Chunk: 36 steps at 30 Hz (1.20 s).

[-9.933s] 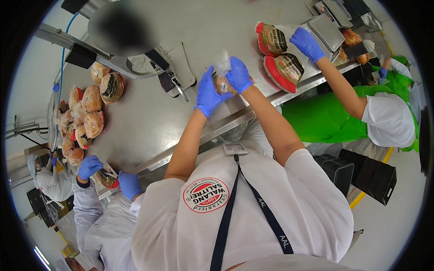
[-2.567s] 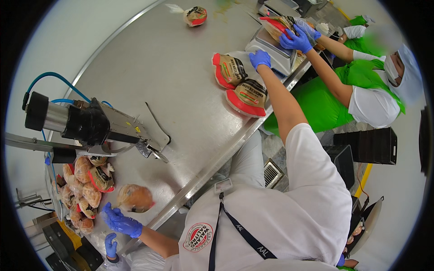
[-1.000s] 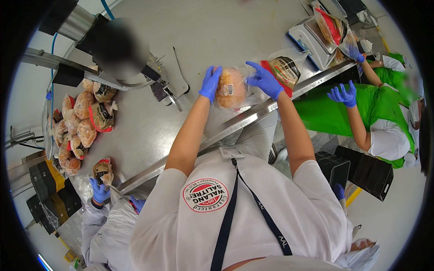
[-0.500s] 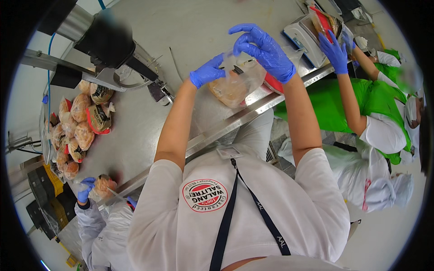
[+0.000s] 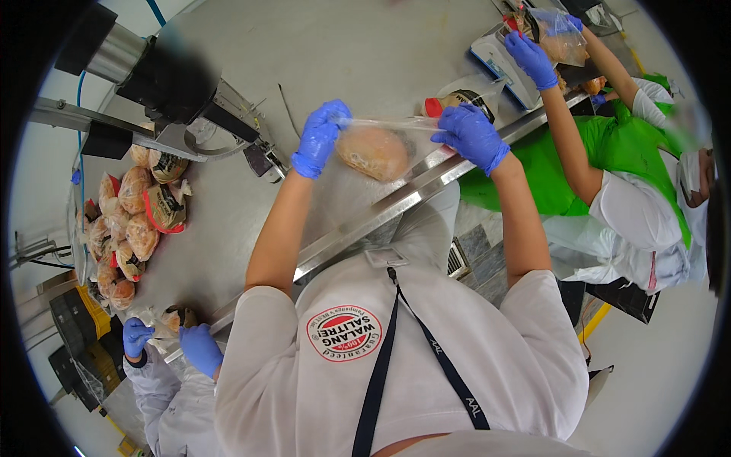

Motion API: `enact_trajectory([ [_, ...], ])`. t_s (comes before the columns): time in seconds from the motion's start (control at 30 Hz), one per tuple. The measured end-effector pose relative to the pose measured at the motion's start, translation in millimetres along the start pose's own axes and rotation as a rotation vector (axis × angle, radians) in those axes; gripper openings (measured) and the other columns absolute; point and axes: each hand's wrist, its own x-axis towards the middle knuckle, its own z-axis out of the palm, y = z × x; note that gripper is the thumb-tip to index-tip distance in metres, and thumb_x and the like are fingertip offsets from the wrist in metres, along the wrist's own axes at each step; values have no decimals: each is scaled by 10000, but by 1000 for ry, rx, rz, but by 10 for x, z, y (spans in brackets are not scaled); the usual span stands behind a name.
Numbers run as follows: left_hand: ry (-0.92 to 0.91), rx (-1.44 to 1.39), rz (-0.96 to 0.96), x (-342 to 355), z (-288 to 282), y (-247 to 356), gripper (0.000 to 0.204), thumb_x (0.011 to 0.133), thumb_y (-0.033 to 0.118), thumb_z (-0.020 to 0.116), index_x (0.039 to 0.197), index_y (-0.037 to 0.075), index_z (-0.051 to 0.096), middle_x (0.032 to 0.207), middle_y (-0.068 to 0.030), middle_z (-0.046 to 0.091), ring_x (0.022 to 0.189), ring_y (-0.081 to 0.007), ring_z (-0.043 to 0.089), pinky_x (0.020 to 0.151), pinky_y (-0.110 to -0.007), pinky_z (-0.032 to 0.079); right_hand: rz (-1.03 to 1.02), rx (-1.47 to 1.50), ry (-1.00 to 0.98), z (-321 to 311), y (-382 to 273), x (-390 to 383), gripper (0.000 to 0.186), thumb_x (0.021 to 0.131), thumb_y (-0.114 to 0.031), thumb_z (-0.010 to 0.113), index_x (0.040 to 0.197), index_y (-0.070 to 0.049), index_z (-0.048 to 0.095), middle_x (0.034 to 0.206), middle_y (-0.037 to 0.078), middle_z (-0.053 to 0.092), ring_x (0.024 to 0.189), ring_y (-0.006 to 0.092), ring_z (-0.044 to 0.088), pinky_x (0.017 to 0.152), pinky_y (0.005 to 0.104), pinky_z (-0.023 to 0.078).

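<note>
A clear plastic bag (image 5: 373,154) with a rounded orange-brown piece of food in it rests on the steel table near its front edge. Its upper end is pulled out flat and taut between my blue-gloved hands. My left hand (image 5: 321,137) is closed on the left end of the plastic. The other end is pinched by my right hand (image 5: 474,139), whose fingers are bent together. Just beyond my right hand lies another bagged piece (image 5: 474,99) with a red and dark label.
A black and metal machine (image 5: 175,84) reaches over the table at left, beside a pile of bagged food (image 5: 129,202). At right, a co-worker in a green apron (image 5: 594,148) holds a bag over a white scale (image 5: 495,57). Another gloved worker (image 5: 175,404) handles a bag at lower left.
My hands have moved apart, stretching the bag's top between them. The labelled bag beyond my right hand now shows more fully. The co-worker at right has lifted a bag.
</note>
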Motion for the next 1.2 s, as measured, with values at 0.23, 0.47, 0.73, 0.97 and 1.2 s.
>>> enact_trajectory([
  [0.23, 75, 300, -58, 33, 0, 198, 551, 725, 158, 642, 1200, 37, 391, 1139, -101, 481, 1030, -176, 464, 885, -296, 375, 223, 757, 391, -69, 152, -85, 494, 677, -207, 731, 1105, -72, 524, 1122, 92, 537, 1071, 213, 497, 947, 358, 346],
  [0.47, -204, 267, -454, 428, 235, -460, 369, 823, 233, 611, 1110, 12, 538, 1045, -79, 582, 971, -153, 546, 835, -300, 435, 290, 1241, 189, 1094, -141, 119, 979, 575, -234, 820, 1359, -60, 260, 1323, 114, 387, 1222, 219, 365, 1027, 336, 282],
  [0.73, 144, -94, -163, 68, 552, -20, 281, 799, 146, 633, 1038, 12, 570, 961, -42, 595, 913, -124, 546, 824, -292, 440, 224, 1148, 163, 1246, -434, 580, 453, 765, -231, 684, 1147, -50, 521, 1094, 87, 571, 1024, 220, 533, 883, 347, 414],
  [0.97, -117, 847, 334, -396, 230, -175, 373, 726, 95, 673, 1080, 84, 555, 1036, -86, 583, 947, -228, 561, 840, -366, 444, -216, 633, 275, 1104, -836, 806, 311, 770, -127, 625, 1062, -38, 565, 954, 67, 577, 888, 183, 556, 807, 296, 440],
  [1.2, 345, 1, -364, -330, 217, -526, 224, 844, 189, 521, 1017, 60, 582, 1006, -126, 593, 970, -259, 557, 844, -365, 436, 144, 523, 573, 962, -992, 513, 541, 706, -288, 676, 1167, -77, 490, 1145, 142, 474, 1089, 302, 427, 919, 436, 348],
])
